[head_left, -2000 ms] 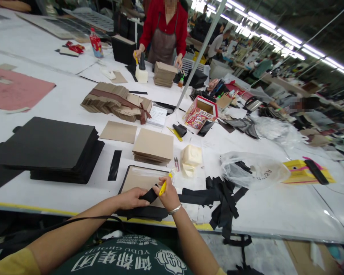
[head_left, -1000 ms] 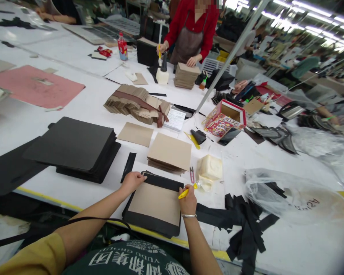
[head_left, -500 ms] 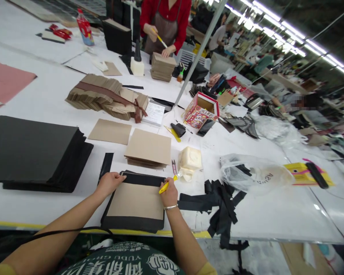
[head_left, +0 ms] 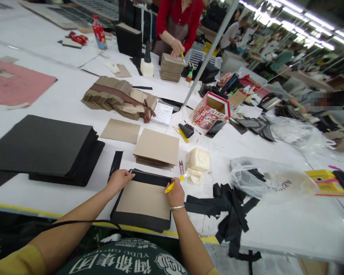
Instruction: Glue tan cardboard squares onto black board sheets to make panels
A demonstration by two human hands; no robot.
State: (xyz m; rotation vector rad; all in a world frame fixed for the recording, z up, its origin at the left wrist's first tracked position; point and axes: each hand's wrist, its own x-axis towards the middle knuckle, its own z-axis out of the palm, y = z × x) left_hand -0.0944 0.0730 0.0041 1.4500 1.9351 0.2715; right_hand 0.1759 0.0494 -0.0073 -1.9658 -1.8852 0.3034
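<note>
the right hand [head_left: 175,193] grips a yellow brush [head_left: 173,184], its tip hard to make out. the left hand [head_left: 119,179] presses bent fingers on the folded black flap [head_left: 151,178] at 12 o'clock of a flat tan card [head_left: 145,199]. beneath it, a matte black sheet [head_left: 137,220] overhangs the table edge [head_left: 74,223], partly hidden. limp black strips [head_left: 229,206] lie at 3 o'clock.

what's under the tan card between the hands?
A black panel lies under the tan card, showing along the far and near edges. Its middle is covered, so anything there is hidden.
</note>
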